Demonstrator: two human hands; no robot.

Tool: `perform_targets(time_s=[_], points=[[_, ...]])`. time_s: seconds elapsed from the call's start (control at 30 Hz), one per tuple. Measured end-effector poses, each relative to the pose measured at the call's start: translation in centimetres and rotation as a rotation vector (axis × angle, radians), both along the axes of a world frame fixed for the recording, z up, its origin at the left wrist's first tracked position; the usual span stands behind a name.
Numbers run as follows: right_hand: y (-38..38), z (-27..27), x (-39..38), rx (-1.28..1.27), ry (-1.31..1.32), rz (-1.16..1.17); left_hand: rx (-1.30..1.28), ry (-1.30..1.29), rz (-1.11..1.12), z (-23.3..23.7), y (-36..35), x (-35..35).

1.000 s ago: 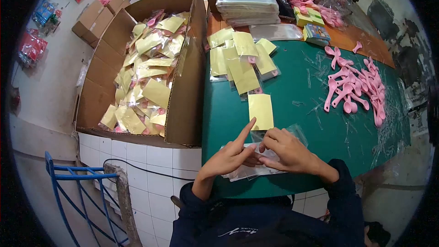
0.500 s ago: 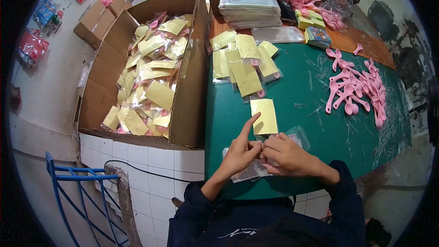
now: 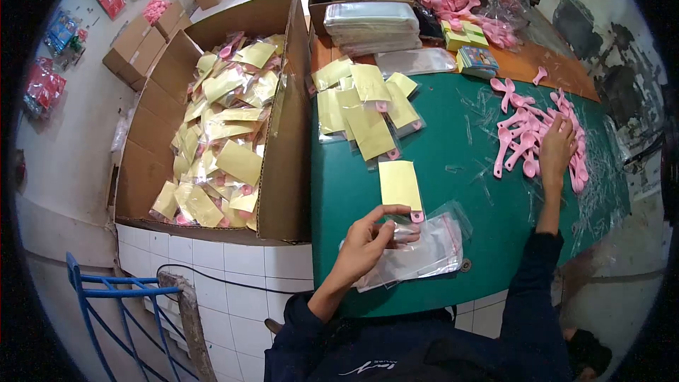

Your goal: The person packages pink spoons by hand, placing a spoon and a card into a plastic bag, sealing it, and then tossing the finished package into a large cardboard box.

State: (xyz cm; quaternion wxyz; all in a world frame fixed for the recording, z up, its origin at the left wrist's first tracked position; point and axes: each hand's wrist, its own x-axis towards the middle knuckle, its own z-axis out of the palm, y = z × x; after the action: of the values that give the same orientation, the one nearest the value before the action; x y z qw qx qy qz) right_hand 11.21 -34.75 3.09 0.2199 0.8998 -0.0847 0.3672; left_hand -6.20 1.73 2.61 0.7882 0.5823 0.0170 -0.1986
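Near the front of the green table, my left hand (image 3: 366, 246) is closed on the edge of a clear plastic bag (image 3: 402, 229), its fingers partly visible through the film. Just beyond it lies a yellow card (image 3: 400, 185), with the pink end of a spoon handle (image 3: 417, 217) showing at its lower corner. A stack of clear bags (image 3: 431, 247) lies flat beside and beneath that hand. My right hand (image 3: 558, 147) reaches over the heap of pink spoons (image 3: 520, 127) on the right, fingers stretched and slightly apart; its fingertips are among the spoons.
Packed bags with yellow cards (image 3: 366, 124) lie at the table's back left. A big cardboard box (image 3: 283, 134) of similar packets stands left of the table. Behind are stacked plastic sleeves (image 3: 371, 25) and small card stacks (image 3: 477, 60). Plastic scraps (image 3: 594, 198) litter the right side.
My right hand has left the bags in front of me and moved right to the spoon heap. My left hand stays near the card, its index finger drawn down from the card. The view shifted slightly.
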Motion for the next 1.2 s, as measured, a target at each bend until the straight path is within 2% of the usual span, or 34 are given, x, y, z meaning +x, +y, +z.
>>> perform_targets(time_s=[0.07, 0.13, 0.2, 0.27, 0.37, 0.4, 0.47, 0.6, 0.73, 0.87, 0.97, 1.07, 1.13, 1.2], points=[[0.6, -0.7, -0.9, 0.576, 0.201, 0.653, -0.095, -0.014, 0.026, -0.2, -0.2, -0.1], [8.2, 1.9, -5.4, 1.082, 0.698, 0.911, -0.105, -0.009, 0.041, -0.2, -0.3, 0.0], [13.4, 2.8, -8.5, 1.084, 0.990, 1.240, -0.161, -0.001, 0.057, -0.6, -0.3, 0.1], [16.4, 1.5, -11.2, 0.934, 0.887, 1.243, -0.180, -0.010, 0.035, -0.6, -0.2, -0.1], [16.2, 0.5, -11.1, 0.922, 0.852, 1.267, -0.164, 0.023, -0.055, 0.1, 0.7, 0.1], [16.0, 0.8, -11.0, 1.006, 0.896, 1.247, -0.155, 0.042, -0.090, 0.2, 0.9, 0.1], [15.7, 1.6, -10.5, 1.176, 0.983, 1.203, 0.044, -0.015, -0.010, -0.1, 0.7, -0.2], [15.1, 1.1, -9.8, 1.263, 1.084, 1.236, 0.451, -0.254, 0.002, 0.1, -0.3, -0.3], [14.5, 0.5, -9.2, 1.284, 1.163, 1.245, 0.585, -0.353, 0.029, -0.8, 0.0, 0.1], [14.6, -0.2, -9.6, 1.436, 1.194, 1.104, 0.623, -0.383, 0.075, -0.3, -0.7, 0.0], [14.9, -0.2, -9.6, 1.596, 1.365, 0.869, 0.630, -0.349, 0.094, -0.7, -1.1, 0.0], [15.4, -0.8, -9.7, 1.766, 1.240, 0.834, 0.671, -0.315, 0.106, -0.6, -1.1, 0.2], [15.6, -1.1, -9.8, 1.765, 1.207, 0.832, 0.731, -0.345, 0.122, -0.7, -1.1, 0.3], [15.8, -1.3, -9.9, 1.792, 1.169, 0.821, 0.638, -0.269, 0.132, -1.3, -1.1, 0.3]])
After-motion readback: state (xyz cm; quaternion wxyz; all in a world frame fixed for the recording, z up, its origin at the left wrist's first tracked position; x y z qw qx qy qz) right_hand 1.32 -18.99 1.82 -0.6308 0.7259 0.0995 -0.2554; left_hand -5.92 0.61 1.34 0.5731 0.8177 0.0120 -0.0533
